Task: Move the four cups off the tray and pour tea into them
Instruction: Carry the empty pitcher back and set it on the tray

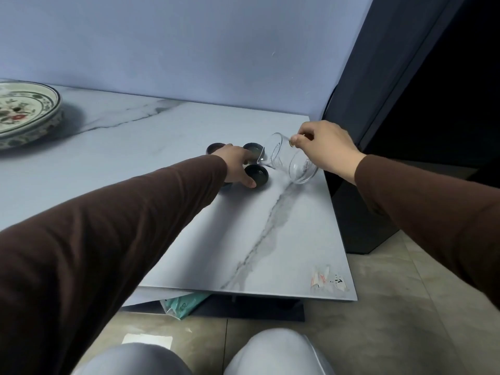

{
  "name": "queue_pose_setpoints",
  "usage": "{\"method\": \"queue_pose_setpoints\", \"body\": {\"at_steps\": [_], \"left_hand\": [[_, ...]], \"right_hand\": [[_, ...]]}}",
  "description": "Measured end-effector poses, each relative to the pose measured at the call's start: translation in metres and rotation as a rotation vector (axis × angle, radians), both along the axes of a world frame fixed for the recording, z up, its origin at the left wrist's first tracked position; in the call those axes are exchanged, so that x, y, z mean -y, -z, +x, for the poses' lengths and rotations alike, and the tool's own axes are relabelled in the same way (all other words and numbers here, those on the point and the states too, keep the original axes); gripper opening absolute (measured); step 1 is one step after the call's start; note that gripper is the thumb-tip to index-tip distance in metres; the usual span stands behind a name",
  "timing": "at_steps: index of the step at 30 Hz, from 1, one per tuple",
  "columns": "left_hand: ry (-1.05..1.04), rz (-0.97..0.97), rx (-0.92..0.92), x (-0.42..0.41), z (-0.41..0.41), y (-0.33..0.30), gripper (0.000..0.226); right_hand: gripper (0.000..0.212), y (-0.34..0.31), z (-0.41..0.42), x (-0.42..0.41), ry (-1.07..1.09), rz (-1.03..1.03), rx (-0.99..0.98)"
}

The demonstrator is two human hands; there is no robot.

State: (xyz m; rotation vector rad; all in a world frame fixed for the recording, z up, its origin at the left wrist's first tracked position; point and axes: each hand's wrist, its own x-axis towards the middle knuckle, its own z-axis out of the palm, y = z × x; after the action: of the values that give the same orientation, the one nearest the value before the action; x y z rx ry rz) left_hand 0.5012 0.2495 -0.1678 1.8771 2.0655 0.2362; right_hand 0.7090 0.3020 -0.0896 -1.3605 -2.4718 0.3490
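Right hand [324,150] fingers pinching handle of clear glass pitcher [290,161], tilted, spout over small dark cup [256,174]. Left hand [238,165] fingers spread, steadying that cup on marble worktop [270,239].

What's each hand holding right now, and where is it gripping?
The right hand holds the tilted glass pitcher by its handle. The left hand rests against a dark cup, steadying its side.

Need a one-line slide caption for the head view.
Right hand tips glass pitcher toward dark cups steadied by left hand.
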Motion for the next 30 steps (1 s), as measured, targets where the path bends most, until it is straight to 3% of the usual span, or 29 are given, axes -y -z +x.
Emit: {"method": "queue_pose_setpoints", "body": {"at_steps": [3,7,11,16,23,30], "left_hand": [[-0.009,0.061,0.008,0.008,-0.003,-0.006,0.072],[-0.029,0.175,-0.014,0.024,-0.013,-0.021,0.055],[-0.074,0.257,0.011,0.049,-0.033,-0.041,0.037],[-0.112,0.253,-0.006,0.075,-0.063,-0.060,0.035],[-0.175,0.235,-0.066,0.074,-0.128,-0.060,0.027],[-0.170,0.141,-0.121,0.048,-0.193,-0.045,0.028]], "right_hand": [[0.026,-0.001,0.000,0.001,0.077,-0.084,-0.118],[0.031,-0.001,-0.007,0.007,0.131,-0.225,-0.357],[0.033,-0.005,-0.028,0.021,0.103,-0.277,-0.532],[0.031,-0.010,-0.063,0.037,0.060,-0.327,-0.672],[0.029,0.007,-0.127,0.024,0.006,-0.337,-0.712],[0.030,0.027,-0.179,-0.017,-0.094,-0.301,-0.623]]}}
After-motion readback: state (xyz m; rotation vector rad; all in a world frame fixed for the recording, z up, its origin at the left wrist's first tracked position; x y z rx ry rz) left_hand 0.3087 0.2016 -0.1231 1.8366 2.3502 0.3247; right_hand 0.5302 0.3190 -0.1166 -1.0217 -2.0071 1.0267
